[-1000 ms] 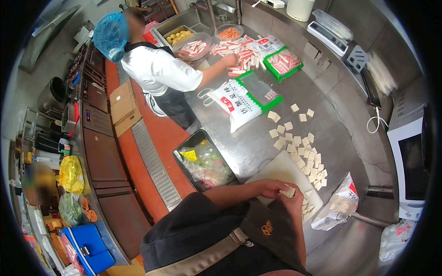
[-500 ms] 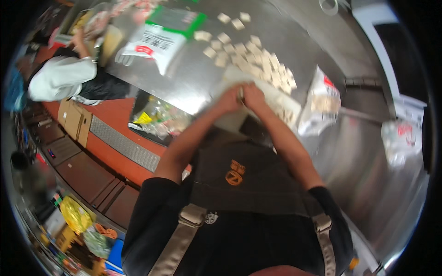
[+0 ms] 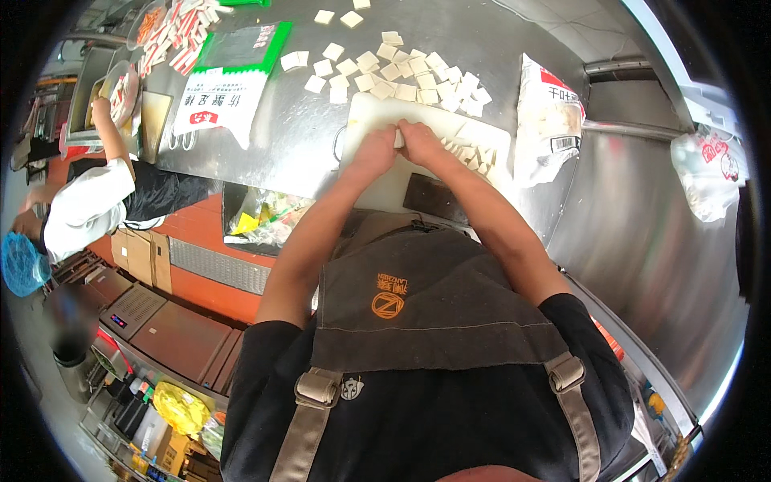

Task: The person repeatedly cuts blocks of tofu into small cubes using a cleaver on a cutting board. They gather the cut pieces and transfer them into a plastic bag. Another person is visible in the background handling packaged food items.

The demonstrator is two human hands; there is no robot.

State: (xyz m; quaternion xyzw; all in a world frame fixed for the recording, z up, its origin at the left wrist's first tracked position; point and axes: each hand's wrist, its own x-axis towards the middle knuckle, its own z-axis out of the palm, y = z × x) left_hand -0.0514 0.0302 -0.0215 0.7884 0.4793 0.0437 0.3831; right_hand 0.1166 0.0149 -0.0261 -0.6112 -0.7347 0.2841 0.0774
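Note:
Over the white cutting board [image 3: 368,112], my left hand [image 3: 376,153] and my right hand [image 3: 421,144] meet with fingers closed. Between their fingertips is a small pale piece [image 3: 399,139], like the square slices nearby; its kind is hard to make out. More pale slices [image 3: 474,153] lie on the board's right side, partly behind my right forearm. A dark rectangular blade [image 3: 434,198], seemingly a cleaver, lies flat along the board's near edge between my forearms. Past the board, many loose pale squares [image 3: 399,74] are scattered on the steel table.
A green-and-white package [image 3: 230,90] and red-and-white sticks [image 3: 178,36] lie left on the steel table [image 3: 273,157]. A white bag [image 3: 548,120] stands right of the board; another plastic bag [image 3: 707,172] hangs farther right. A litter-filled bin [image 3: 269,215] and a co-worker [image 3: 92,191] are leftward.
My view has shifted and become sharper. Both hands remain together at the small pale piece over the board. The co-worker's arm has changed position near the bowl.

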